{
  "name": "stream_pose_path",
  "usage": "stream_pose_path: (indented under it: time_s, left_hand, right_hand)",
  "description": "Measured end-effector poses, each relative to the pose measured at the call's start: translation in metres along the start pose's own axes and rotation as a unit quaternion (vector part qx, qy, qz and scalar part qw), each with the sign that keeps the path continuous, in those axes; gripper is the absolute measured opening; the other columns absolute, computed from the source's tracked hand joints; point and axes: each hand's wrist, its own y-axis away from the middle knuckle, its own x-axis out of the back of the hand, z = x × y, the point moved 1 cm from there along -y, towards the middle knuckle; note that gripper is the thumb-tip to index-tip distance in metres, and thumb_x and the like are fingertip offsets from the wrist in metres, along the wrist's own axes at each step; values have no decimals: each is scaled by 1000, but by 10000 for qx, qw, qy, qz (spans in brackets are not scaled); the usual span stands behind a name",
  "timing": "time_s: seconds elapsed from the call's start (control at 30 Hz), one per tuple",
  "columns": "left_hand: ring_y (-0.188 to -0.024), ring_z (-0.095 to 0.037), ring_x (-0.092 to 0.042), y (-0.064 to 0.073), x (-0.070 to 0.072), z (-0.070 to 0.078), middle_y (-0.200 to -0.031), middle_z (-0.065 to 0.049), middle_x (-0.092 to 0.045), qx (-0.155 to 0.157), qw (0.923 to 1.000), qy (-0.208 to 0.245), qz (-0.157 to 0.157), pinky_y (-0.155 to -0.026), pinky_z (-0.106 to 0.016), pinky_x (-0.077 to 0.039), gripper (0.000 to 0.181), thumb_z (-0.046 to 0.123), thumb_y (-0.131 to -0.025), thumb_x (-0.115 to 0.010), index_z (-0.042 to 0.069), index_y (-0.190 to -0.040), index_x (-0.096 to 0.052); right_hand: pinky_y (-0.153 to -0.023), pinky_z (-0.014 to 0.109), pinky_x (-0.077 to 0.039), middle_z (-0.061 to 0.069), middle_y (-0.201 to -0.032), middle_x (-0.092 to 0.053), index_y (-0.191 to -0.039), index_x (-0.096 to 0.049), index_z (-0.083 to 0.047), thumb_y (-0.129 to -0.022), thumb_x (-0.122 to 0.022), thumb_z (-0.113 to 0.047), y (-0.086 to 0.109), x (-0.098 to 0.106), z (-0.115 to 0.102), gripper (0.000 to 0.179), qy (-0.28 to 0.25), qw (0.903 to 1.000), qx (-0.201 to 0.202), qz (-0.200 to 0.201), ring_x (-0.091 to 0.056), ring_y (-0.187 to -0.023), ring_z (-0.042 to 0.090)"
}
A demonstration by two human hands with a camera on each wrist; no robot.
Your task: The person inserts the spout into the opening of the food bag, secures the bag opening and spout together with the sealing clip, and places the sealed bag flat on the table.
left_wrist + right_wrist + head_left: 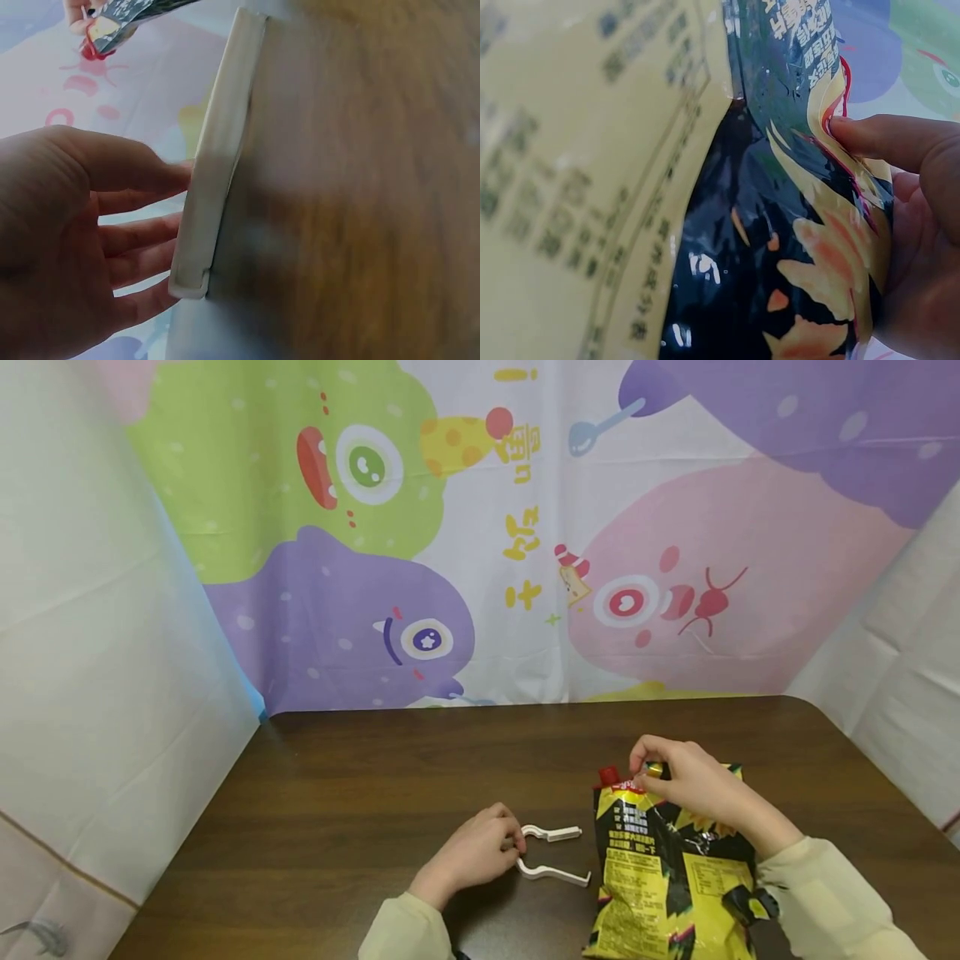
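Observation:
My left hand [480, 847] pinches a white plastic bag-sealing clip [551, 872] at its bend, its two arms spread apart and directed right toward the bag. In the left wrist view, the clip [217, 150] is seen edge-on between the thumb and fingers. A yellow and black snack bag [637, 893] stands to the right, printed side toward me. My right hand [697, 781] pinches its top edge between thumb and fingers. At the bag's upper left corner a red piece [608, 776] sticks up. The right wrist view has the thumb pressed on the bag [742, 247] near its edge.
The dark wooden table [375, 768] extends to a cloth backdrop [510, 652] with cartoon monsters. White cloth walls [112, 610] close in both sides. A small black object [742, 906] sits by my right cuff, in front of the bag.

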Motion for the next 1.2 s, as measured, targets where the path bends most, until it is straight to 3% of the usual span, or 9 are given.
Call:
stream_pose_path:
  time_s: [0.17,0.4,0.77,1.2]
  left_hand:
    - [-83,-7,-49,3,3,-5,-92,6,-52,-28,10000,62,-55,-72,-23,-41,18,2,-73,-58,20,-76,-63]
    - [-83,-9,-51,3,3,-7,-92,6,-53,-85,9999,-57,22,-71,-24,-41,20,2,-68,-62,21,-75,-64]
    - [-76,-11,-56,0,-1,-9,-79,4,-58,130,9983,114,563,-68,-27,-45,12,3,-78,-62,15,-78,-61]
    - [-73,-11,-56,-1,-1,-6,-85,-1,-63,344,9944,638,763,-64,-26,-44,10,1,-86,-55,11,-87,-57]
  right_hand:
    - [-56,24,-42,-3,-86,-60,-90,-52,-16,-86,-61,-13,-1,-1,1,10,11,10000,-50,-22,-49,-59,6]
    - [-55,24,-41,-3,-85,-60,-90,-53,-16,-86,-61,-13,-1,-1,1,10,11,10000,-62,-23,-46,-56,6]
    - [-56,24,-41,-3,-85,-60,-90,-53,-16,-85,-62,-13,0,0,-2,11,64,10000,-60,-10,-47,-60,7]
    - [-57,24,-42,-3,-84,-59,-90,-53,-16,-85,-62,-14,0,0,-2,11,47,10000,-68,-2,-48,-61,7]
